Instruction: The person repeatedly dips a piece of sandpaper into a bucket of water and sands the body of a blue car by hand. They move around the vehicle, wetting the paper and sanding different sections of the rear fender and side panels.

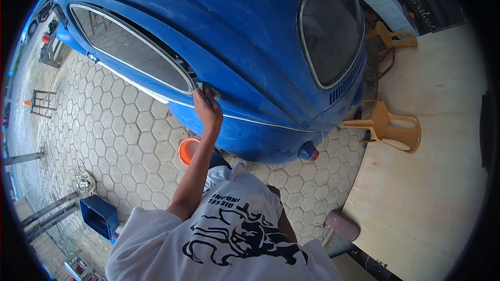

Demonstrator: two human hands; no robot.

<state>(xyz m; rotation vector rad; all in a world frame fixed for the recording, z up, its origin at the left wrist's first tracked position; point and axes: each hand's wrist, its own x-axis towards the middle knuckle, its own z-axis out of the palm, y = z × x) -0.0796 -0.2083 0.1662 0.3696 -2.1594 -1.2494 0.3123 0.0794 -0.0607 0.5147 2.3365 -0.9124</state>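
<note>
My left hand reaches up to the side of a blue car with dull, scuffed paint. Its fingers are closed on a small grey sheet that looks like sandpaper, pressed at the body just behind the rear corner of the side window. A dark gap runs along the top of that window's frame. Of my right arm only a part shows beside the white shirt; the right hand is out of sight.
An orange bucket stands on the hexagonal paving by the car. Yellow plastic chairs are behind the car, near a pale wooden board. At left are a dark blue crate, a coiled cable and a small stool.
</note>
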